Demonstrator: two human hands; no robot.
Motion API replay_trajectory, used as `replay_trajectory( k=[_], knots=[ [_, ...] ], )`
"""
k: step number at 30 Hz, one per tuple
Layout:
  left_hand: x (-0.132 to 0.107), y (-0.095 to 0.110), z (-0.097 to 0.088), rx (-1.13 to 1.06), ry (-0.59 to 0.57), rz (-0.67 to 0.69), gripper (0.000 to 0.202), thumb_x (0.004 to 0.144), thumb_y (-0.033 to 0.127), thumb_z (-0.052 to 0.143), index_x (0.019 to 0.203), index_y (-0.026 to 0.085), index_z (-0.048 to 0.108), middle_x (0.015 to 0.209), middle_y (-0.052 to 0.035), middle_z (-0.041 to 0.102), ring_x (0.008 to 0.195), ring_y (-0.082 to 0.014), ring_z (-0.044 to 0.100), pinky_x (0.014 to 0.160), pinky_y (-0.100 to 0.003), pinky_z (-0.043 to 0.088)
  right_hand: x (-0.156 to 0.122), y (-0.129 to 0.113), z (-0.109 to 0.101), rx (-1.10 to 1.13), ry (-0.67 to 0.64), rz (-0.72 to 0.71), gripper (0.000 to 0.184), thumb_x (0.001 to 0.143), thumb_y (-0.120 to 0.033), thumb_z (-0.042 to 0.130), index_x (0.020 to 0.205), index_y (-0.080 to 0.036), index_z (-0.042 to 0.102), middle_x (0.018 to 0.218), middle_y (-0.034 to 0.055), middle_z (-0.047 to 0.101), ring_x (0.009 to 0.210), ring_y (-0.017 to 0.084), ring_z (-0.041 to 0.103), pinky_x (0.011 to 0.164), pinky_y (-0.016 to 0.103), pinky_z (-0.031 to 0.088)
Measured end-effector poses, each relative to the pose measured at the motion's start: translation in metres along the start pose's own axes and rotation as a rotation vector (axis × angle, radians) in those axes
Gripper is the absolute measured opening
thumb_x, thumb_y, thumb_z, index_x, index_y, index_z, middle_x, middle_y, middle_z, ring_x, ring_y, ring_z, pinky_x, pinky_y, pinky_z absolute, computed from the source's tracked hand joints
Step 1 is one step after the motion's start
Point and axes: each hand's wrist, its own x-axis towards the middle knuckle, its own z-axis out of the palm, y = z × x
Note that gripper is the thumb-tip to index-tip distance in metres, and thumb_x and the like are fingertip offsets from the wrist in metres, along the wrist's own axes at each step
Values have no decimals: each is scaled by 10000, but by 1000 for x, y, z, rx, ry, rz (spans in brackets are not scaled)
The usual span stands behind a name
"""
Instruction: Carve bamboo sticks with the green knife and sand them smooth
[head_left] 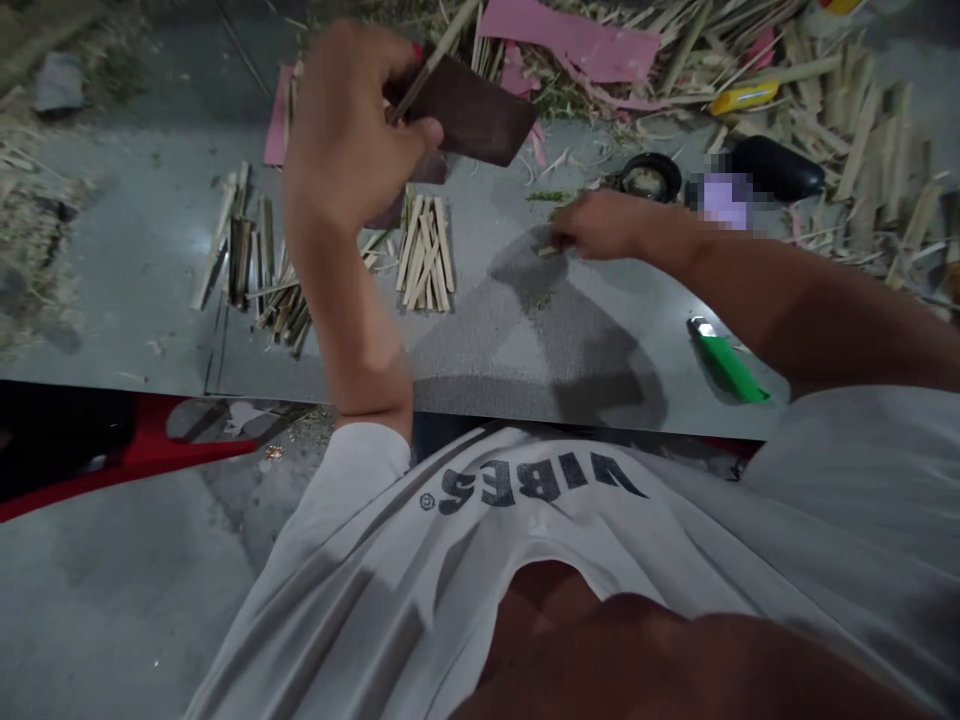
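My left hand [352, 130] is raised over the table's far side, fingers closed round a thin bamboo stick [442, 60] that slants up to the right. Just behind it is a dark brown sheet [480, 110], perhaps sandpaper; I cannot tell whether the hand touches it. My right hand [592, 222] is low over the grey tabletop [487, 340], fingertips pinched together near small green shavings. A pale bit shows under those fingertips, too small to name. Between my hands lies a pile of short, pale split sticks [426, 255].
Darker sticks [285, 310] lie left of my left forearm. A green box cutter [727, 362] rests near the front edge at right. Beyond my right arm are a black round container [651, 178], a yellow-handled tool [744, 97], pink strips [570, 40] and heaped bamboo pieces [885, 150].
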Motion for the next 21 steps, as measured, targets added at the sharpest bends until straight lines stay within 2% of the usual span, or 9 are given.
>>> replay_trajectory(
  k=[2,6,10,12,14,15,17,19,21],
  knots=[
    [-4,2,-7,19,12,10,448,782,34,865,742,272,487,821,4,461,860,-206,488,863,-454,314,27,-2,-12,-67,-97,-45,519,1114,-17,480,615,-67,612,1165,187,947,1233,108,815,1090,395,520],
    [-10,1,-17,138,-24,46,70,892,134,872,885,179,819,886,-54,549,948,-287,702,913,-461,444,70,-6,-38,-111,-122,-1,620,1091,-74,293,495,-93,462,1150,234,901,1466,181,784,1173,467,519],
    [-12,-1,-21,160,-30,18,170,927,124,903,1078,83,970,949,-86,702,1071,-348,834,950,-470,534,69,-8,-63,-131,-91,57,680,1145,-140,331,479,-84,451,1376,353,862,1545,301,764,1188,505,524],
    [-11,-2,-21,163,2,1,212,918,99,921,1112,48,988,986,-103,758,1115,-371,858,979,-477,564,39,-16,-63,-138,-77,60,677,1207,-164,425,559,-45,583,1401,333,893,1552,345,783,1176,516,537],
    [-10,-2,-20,170,7,8,234,905,102,917,1116,38,994,972,-105,745,1136,-403,869,1010,-503,584,-9,-32,-51,-122,-139,-9,315,1148,-21,706,856,-19,825,1348,283,948,1419,353,877,1099,486,575],
    [-10,-1,-20,161,10,13,220,896,101,909,1092,41,991,949,-101,722,1137,-413,872,1011,-512,586,-37,-43,-40,-104,-189,-78,159,1087,48,811,1001,-59,891,1301,246,969,1321,343,910,1083,465,587],
    [-10,2,-19,125,1,38,172,878,91,895,1026,61,978,911,-90,697,1112,-408,878,985,-509,574,-93,-69,-13,-59,-350,-220,255,990,89,887,1045,-157,920,1185,170,984,1128,334,927,1003,429,612],
    [-10,6,-18,92,-13,69,179,885,91,878,1031,79,982,925,-90,724,1089,-387,877,960,-499,558,-137,-95,12,-28,-455,-328,233,1014,16,873,983,-214,879,1168,165,973,1059,347,914,926,434,620],
    [-7,10,-16,98,-25,78,243,888,123,858,1088,99,994,967,-91,736,1103,-390,873,960,-508,555,-162,-116,28,-18,-499,-398,240,1052,-4,795,1009,-231,863,1207,183,953,1064,357,904,932,449,623]
  ],
)
